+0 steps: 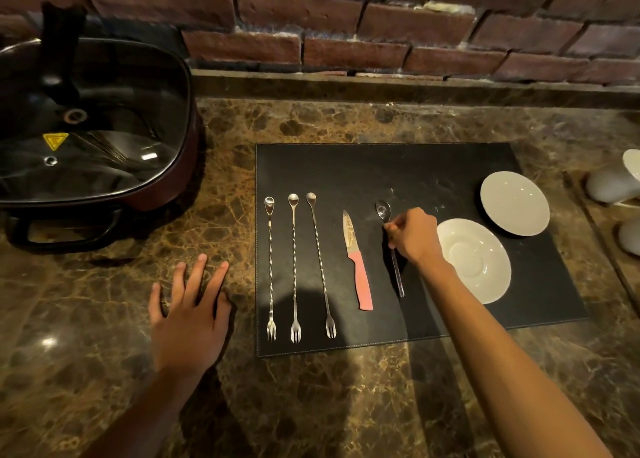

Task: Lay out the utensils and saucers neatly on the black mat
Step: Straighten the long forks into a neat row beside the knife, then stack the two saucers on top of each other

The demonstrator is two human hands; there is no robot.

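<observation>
Steel spoon [383,211]: lies on the black mat [398,166] just right of the knife, bowl toward the wall; the right hand [414,236] is closed on its handle near the neck, fingers pinching it. Probably light, stiff and slick, so a pinch at mid-handle should steer it best.
Left hand [190,305]: flat on the bench [311,405], fingers spread, grasping nothing, just left of the mat.
Long stirrers [294,267]: three twisted steel rods with a spoon end up and a fork end down, side by side at the mat's left. They look thin and light and could roll; lifting near the middle seems wisest.
Knife [360,277]: pink handle toward the person, blade toward the wall; take it by the handle.
Saucers [474,260]: two white ones on the mat's right, near each other; whether their rims touch I cannot tell. Likely breakable ceramic, smooth; grip the rim and set down softly.
</observation>
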